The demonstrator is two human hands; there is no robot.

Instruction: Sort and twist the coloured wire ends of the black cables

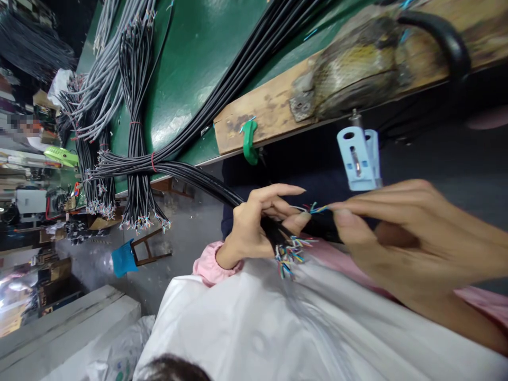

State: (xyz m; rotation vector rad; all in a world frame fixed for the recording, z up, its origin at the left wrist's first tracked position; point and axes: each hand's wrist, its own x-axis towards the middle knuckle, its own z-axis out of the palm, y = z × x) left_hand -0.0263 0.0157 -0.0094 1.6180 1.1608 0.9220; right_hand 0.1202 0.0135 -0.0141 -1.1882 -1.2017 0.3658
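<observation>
My left hand (254, 225) is wrapped round a bundle of black cables (216, 185) near its end, above my lap. Below that hand the cable ends fan out into short coloured wires (291, 254). One cable's thin wires (317, 209), white, red, green, blue and yellow, stick out sideways from between the left fingers. Thumb and forefinger of my right hand (397, 227) pinch the tips of these wires. The same bundle runs up over the table edge, and a red tie (153, 161) circles cables lying there.
The green table (190, 58) bears more bundles of black cables (136, 79) and grey cables (107, 69). A wooden board (270, 106) along its edge carries a taped lump (353, 63), a green hook (250, 142) and a light-blue clip (357, 159). A blue stool (124, 258) stands on the floor.
</observation>
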